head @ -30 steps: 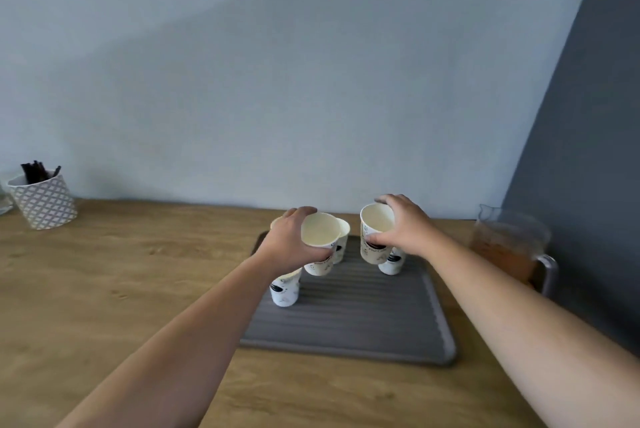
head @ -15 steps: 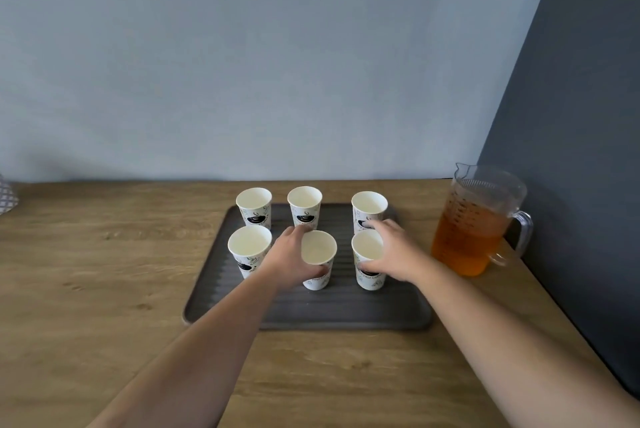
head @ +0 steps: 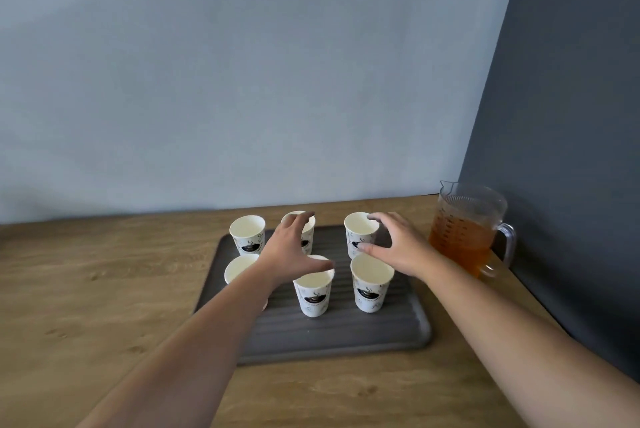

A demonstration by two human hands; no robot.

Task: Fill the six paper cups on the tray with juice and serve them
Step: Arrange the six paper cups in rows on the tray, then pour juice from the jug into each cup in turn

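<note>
Left hand [head: 289,251] spread open above the middle paper cups, holding nothing; right hand [head: 394,247] spread open around the back right cup [head: 360,231], contact unclear. Six empty paper cups upright in two rows on grey tray [head: 346,337]. Pitcher of juice [head: 465,230] just right, on wooden table [head: 86,289].

White cups [head: 313,292] with black prints, ridged grey tray [head: 346,334], amber juice [head: 459,244].

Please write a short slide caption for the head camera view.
Both open hands hover over six empty cups on a tray; juice jug waits right.
</note>
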